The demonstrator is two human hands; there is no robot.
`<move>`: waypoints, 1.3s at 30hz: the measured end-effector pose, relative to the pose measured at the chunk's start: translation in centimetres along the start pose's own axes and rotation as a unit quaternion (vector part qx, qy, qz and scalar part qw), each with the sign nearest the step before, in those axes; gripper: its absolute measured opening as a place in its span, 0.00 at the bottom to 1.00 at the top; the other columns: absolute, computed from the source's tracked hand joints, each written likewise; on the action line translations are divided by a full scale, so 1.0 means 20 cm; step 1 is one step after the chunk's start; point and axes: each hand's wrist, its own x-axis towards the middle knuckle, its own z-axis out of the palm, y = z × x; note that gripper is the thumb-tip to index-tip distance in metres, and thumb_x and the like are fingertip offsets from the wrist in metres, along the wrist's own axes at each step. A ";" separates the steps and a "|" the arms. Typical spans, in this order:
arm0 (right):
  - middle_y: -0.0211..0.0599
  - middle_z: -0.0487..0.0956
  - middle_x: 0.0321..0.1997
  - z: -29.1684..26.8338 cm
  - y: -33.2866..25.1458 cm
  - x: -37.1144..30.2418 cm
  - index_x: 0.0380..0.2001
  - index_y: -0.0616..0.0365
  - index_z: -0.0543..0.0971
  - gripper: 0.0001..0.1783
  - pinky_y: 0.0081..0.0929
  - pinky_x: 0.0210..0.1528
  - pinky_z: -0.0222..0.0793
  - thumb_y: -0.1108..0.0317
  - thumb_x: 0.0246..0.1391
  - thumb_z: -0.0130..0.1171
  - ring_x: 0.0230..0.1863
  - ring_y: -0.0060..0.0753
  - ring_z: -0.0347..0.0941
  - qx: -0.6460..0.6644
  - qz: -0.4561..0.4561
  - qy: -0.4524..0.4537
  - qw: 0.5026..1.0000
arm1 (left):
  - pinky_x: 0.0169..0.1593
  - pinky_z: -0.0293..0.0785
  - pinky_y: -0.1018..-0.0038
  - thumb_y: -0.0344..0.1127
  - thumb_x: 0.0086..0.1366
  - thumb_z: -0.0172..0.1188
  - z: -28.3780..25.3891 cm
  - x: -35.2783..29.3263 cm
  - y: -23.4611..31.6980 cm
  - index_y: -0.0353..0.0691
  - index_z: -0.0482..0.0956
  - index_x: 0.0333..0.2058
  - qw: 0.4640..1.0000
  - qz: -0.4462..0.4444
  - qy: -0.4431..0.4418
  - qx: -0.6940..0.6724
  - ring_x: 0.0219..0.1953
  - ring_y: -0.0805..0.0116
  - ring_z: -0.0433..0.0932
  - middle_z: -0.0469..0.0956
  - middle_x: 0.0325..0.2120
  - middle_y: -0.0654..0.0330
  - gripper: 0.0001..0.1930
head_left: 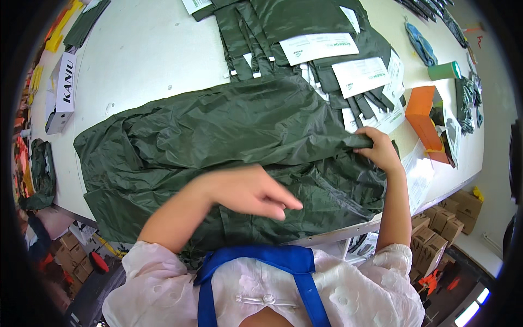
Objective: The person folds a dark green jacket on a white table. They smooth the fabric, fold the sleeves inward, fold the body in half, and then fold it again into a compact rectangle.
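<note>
A large, wrinkled dark green garment (218, 131) of thin, shiny fabric is spread over the near part of the table, its lower part hanging toward the front edge. My right hand (379, 151) is closed on its right edge, with thumb and fingers pinching a fold. My left hand (248, 191), a little blurred, hovers over the middle of the fabric. Its fingers point to the right, and nothing shows in them. The exact shape of the garment cannot be made out among the folds.
Dark green folded pieces (305, 22) with white printed cards (318, 48) are piled at the far side. On the right stand an orange box (422, 109) and a green roll (444, 71). A white box (61, 92) stands at the left. Cartons (430, 245) are stacked below right.
</note>
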 end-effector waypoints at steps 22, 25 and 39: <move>0.43 0.69 0.41 -0.10 0.23 -0.16 0.37 0.55 0.70 0.21 0.38 0.51 0.65 0.83 0.35 0.56 0.45 0.51 0.69 -0.149 -0.105 0.078 0.980 | 0.33 0.70 0.61 0.59 0.61 0.54 -0.74 0.37 -0.43 0.43 0.74 0.29 0.791 -0.181 0.427 0.398 0.32 0.54 0.77 0.78 0.26 0.56 0.22; 0.43 0.69 0.35 -0.15 0.30 -0.15 0.31 0.58 0.67 0.17 0.36 0.43 0.66 0.84 0.34 0.54 0.41 0.50 0.69 -0.094 -0.045 0.015 0.994 | 0.35 0.72 0.60 0.61 0.61 0.53 -0.76 0.37 -0.41 0.44 0.75 0.30 0.807 -0.200 0.401 0.384 0.35 0.52 0.78 0.79 0.28 0.56 0.23; 0.34 0.67 0.28 0.02 0.33 -0.18 0.32 0.50 0.74 0.14 0.35 0.44 0.61 0.74 0.36 0.55 0.38 0.40 0.68 -0.403 -0.185 0.144 0.885 | 0.37 0.72 0.59 0.56 0.62 0.52 -0.79 0.40 -0.45 0.43 0.73 0.32 0.712 -0.099 0.487 0.495 0.36 0.51 0.77 0.78 0.30 0.56 0.20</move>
